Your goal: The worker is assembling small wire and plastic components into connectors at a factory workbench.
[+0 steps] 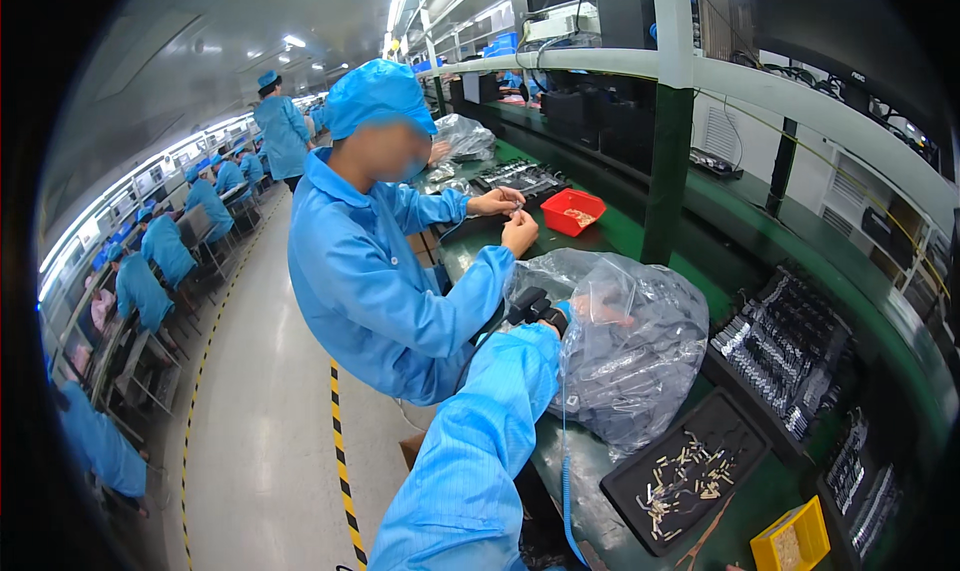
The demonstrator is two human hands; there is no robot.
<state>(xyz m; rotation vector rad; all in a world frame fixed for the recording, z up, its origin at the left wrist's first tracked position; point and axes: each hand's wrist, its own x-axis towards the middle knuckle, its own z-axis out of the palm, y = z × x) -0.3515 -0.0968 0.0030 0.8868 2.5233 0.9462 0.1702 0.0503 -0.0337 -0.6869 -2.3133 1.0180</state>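
Observation:
My left arm, in a blue sleeve with a black wrist device and a coiled blue cord, reaches forward over the bench. My left hand (607, 309) is at the upper part of a large clear plastic bag (640, 371), seen blurrily through the film. Its fingers are covered by the plastic, so their grip does not show. Dark contents fill the lower part of the bag. Right of the bag lies a black tray (632, 479) with small metallic pieces and dark wires. My right hand is outside the picture.
Close on the left, a co-worker (385, 261) in blue handles something small by a red bin (573, 211). A black tray (785, 356) of rowed metal parts and a yellow bin (790, 539) stand to the right. A green post (667, 171) rises behind the bag.

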